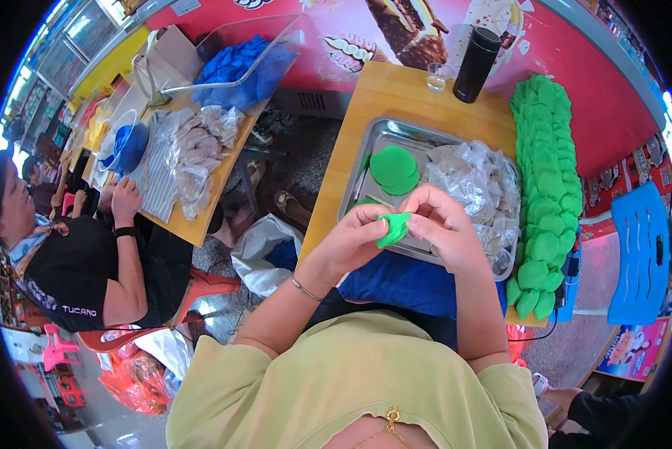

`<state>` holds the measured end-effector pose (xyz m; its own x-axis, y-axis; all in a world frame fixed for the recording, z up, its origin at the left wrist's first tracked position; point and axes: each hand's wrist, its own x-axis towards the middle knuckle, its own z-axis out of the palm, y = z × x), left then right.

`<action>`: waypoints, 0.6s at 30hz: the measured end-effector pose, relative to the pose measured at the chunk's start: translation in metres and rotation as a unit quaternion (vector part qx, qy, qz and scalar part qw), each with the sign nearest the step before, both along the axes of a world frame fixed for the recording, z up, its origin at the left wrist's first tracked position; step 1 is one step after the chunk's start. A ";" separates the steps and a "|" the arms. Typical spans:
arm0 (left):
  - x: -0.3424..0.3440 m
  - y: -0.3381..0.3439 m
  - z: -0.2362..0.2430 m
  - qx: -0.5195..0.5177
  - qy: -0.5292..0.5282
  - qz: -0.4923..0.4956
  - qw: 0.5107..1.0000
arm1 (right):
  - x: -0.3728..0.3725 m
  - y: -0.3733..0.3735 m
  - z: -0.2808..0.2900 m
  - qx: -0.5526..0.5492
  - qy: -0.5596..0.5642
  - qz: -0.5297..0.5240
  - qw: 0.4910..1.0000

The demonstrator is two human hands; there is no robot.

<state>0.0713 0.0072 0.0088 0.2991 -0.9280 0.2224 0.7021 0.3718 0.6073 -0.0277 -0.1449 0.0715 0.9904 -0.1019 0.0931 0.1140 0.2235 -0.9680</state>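
I pinch a folded piece of green fabric [391, 232] between my left hand [362, 236] and my right hand [433, 224], both closed on it above the near part of a steel tray [364, 135]. In the tray lie a stack of green round pieces [394, 168], more green partly hidden behind my hands, and a heap of crumpled clear plastic bags [476, 187]. A long row of overlapping green petal-like pieces [547, 187] runs along the right of the tray, on the wooden table [381, 90].
A black flask [475, 63] and small cup [436, 77] stand behind the tray. At left, a co-worker [66, 277] sits at another table [190, 232] with blue pieces [231, 67] and bags. A white sack [257, 262] is between the tables; a blue chair [635, 254] is at right.
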 end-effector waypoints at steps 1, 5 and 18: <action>-0.004 -0.002 0.002 0.000 0.001 0.000 1.000 | 0.000 -0.001 0.000 0.053 0.019 0.026 0.998; -0.014 -0.010 0.000 0.035 0.098 0.063 0.993 | 0.004 0.008 -0.006 -0.021 -0.003 -0.127 0.992; -0.017 -0.005 0.000 -0.010 0.093 0.068 0.993 | -0.001 0.011 -0.016 0.178 0.065 -0.051 0.981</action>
